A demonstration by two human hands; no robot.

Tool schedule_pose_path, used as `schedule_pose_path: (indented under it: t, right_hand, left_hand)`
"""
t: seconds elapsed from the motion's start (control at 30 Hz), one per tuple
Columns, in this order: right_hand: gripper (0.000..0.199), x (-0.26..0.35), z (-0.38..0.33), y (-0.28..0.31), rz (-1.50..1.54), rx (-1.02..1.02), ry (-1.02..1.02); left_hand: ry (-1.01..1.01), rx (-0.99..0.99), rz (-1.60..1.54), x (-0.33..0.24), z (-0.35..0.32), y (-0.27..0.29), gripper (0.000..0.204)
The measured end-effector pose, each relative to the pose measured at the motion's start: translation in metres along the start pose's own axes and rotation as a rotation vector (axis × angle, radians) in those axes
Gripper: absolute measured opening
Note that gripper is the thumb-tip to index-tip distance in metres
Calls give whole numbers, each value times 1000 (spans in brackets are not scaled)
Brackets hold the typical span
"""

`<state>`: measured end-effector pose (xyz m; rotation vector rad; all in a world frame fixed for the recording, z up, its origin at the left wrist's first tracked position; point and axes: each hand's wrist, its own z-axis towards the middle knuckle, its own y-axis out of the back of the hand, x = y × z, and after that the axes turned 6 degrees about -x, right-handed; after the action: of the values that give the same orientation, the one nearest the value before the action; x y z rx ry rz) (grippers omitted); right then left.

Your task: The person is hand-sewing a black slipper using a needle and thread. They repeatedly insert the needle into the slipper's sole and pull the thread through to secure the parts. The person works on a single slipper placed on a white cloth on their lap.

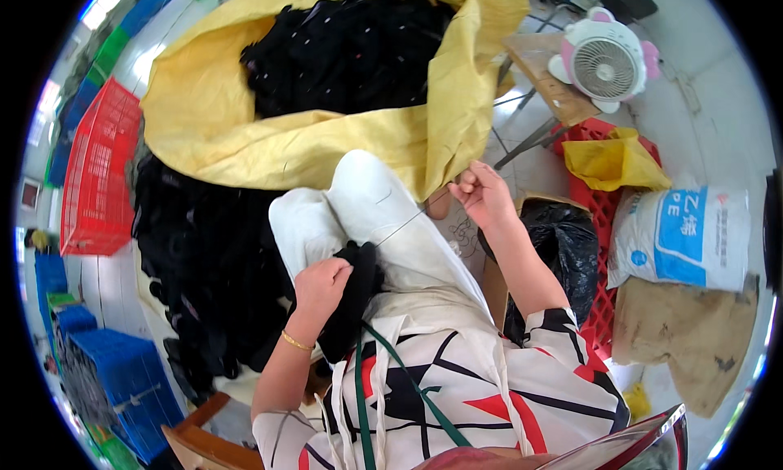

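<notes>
My left hand (pixel 323 285) is closed on a soft black fabric piece (pixel 352 297) that lies over my lap. Its exact kind does not show. From this piece a thin dark thread (pixel 401 227) runs up and to the right across my white-covered knee. My right hand (pixel 483 194) is raised at the other end of the thread, fingertips pinched together on it. Whether a needle is also in that pinch is too small to tell.
Ahead lies an open yellow sack (pixel 326 148) full of black pieces (pixel 351 54). A black heap (pixel 204 258) is on my left, beside a red crate (pixel 102 172) and a blue crate (pixel 130 388). To the right are a fan (pixel 605 66), a black bag (pixel 563 241) and a white sack (pixel 681 237).
</notes>
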<state>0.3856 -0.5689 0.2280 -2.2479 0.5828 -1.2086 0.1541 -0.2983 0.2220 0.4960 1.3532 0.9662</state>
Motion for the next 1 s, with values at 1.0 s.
schedule_pose_path:
  t: [1.0]
  right_hand:
    - [7, -93, -54, -68, -1739, 1130, 1068]
  left_hand:
    - [468, 164, -561, 50, -2, -26, 21]
